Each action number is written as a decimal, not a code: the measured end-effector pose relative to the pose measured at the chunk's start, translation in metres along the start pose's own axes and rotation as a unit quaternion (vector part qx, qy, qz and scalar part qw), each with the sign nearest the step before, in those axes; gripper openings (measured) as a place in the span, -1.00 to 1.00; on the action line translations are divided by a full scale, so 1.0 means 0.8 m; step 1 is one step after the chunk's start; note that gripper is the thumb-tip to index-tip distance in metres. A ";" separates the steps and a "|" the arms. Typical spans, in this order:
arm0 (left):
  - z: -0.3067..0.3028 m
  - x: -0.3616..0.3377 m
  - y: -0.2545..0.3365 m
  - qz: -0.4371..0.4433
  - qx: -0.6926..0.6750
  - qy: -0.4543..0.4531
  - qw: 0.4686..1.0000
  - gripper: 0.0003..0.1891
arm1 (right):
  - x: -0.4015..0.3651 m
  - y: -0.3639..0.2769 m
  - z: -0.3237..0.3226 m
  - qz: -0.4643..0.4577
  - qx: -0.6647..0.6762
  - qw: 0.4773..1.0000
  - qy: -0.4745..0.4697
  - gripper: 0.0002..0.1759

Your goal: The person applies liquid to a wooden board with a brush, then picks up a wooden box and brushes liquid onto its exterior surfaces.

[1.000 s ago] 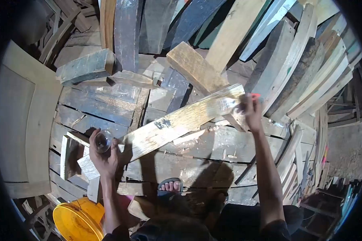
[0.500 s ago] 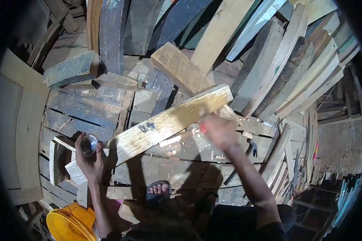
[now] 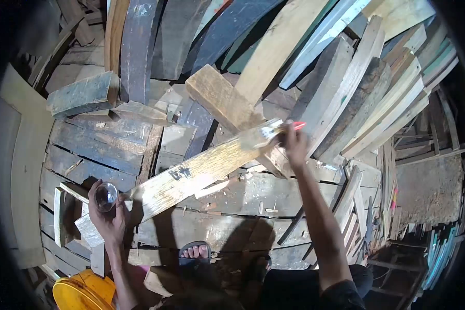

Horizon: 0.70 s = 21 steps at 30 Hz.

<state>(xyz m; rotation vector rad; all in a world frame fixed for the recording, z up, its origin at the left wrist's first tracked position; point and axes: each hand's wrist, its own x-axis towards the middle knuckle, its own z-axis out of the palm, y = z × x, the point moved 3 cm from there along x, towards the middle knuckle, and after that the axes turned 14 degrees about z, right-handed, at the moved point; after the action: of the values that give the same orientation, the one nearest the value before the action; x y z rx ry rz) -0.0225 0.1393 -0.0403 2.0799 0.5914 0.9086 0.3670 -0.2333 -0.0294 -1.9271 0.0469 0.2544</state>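
Observation:
A long, pale plank (image 3: 201, 168) with a shiny, wet-looking face and a dark smudge lies tilted in front of me. My left hand (image 3: 108, 222) is wrapped round a small clear cup (image 3: 106, 197) above the plank's near left end. At the far right end, my right hand (image 3: 293, 150) grips what looks like a paintbrush (image 3: 299, 125) with a red handle end. Motion blurs the brush head, which is over or against the plank's face; contact is hard to tell. Under that far end sits a thick brown wood block (image 3: 219, 98).
Several boards (image 3: 274, 46) lean along the back and right. A dark-painted block (image 3: 82, 94) lies at left, near a pale panel (image 3: 28, 170). A yellow bucket (image 3: 82, 292) stands at lower left. Wood chips litter the plank floor (image 3: 232, 199); my sandalled foot (image 3: 195, 252) is below.
My right hand has moved up and right along the plank to its far end, brush in hand. The left hand still holds the cup. The whole view has shifted slightly.

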 end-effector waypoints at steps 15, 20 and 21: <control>-0.002 -0.005 -0.014 -0.012 -0.013 0.006 1.000 -0.42 | -0.138 -0.061 0.114 -0.447 -0.552 0.667 -0.226 -0.73; -0.004 -0.001 -0.009 0.027 0.045 -0.004 0.999 -0.41 | -0.238 -0.103 0.183 -0.404 -0.399 0.753 -0.334 -0.68; -0.004 0.001 -0.003 0.029 0.047 0.003 0.998 -0.41 | -0.239 -0.101 0.192 -0.323 -0.422 0.768 -0.359 -0.66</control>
<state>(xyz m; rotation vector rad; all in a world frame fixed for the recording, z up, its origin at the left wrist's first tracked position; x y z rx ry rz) -0.0248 0.1429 -0.0404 2.1884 0.5892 0.9371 0.1692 -0.0784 0.0305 -2.4232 -1.4432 0.5915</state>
